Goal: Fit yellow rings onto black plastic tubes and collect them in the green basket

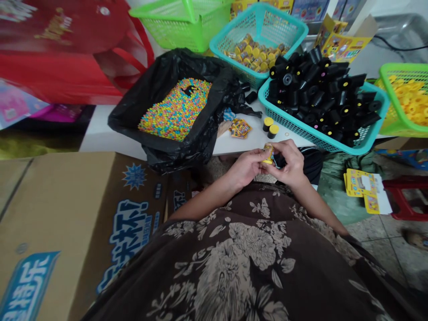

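Close to my body, just off the table's front edge, both hands meet around a small canister point(268, 154) with a yellow end and a printed wrap. My left hand point(249, 167) pinches it from one side. The fingers of my right hand point(290, 162) close on its other side and partly cover it. Two black canisters with yellow lids point(273, 131) stand upright on the table beyond my hands. To their left lies a small pile of printed yellow labels point(240, 128).
A black bag point(130, 111) holds colourful candy balls. Behind stands a teal basket point(230, 33) of wrapped canisters; right of it, another teal basket point(290, 120) heaped with black cups. A green basket point(384, 98) contains yellow lids. A cardboard box point(67, 200) sits at lower left, a red stool point(401, 196) at right.
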`<state>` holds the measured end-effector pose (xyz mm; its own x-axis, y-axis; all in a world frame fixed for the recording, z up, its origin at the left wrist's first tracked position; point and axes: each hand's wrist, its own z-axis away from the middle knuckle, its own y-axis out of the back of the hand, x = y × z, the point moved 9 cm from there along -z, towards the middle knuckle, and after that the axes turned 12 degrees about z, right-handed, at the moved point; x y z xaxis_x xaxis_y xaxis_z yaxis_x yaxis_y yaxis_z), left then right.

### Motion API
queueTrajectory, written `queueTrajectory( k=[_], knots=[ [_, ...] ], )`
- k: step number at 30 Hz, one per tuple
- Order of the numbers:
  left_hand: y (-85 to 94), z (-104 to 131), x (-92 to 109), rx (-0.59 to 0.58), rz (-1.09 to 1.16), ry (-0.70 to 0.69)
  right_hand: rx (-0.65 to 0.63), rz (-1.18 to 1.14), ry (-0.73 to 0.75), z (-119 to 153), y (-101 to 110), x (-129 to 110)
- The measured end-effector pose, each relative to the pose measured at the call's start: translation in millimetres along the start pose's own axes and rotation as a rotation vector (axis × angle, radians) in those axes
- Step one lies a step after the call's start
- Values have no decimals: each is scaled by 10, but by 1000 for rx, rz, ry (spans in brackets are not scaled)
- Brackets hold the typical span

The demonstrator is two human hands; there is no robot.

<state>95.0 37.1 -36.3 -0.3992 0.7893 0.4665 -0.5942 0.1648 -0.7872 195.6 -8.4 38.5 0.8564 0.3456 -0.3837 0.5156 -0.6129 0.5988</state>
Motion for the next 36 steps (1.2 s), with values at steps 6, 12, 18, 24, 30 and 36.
queueTrajectory(
  k=[6,12,18,24,30,36],
  knots=[
    [-63,-14,34,20,95,-19,176,94,85,64,106,-90],
    [13,-25,93,95,125,-82,169,76,126,74,31,-138],
    [80,-30,58,176,108,-99,58,18,14,99,-142,15],
    [59,-24,-7,198,116,-76,68,-9,-7,126,-135,84],
    [75,-24,-23,178,76,-39,63,-1,-1,136,-120,112],
    [68,-47,-7,164,138,-2,65,-75,-21,113,-65,110]
  ],
)
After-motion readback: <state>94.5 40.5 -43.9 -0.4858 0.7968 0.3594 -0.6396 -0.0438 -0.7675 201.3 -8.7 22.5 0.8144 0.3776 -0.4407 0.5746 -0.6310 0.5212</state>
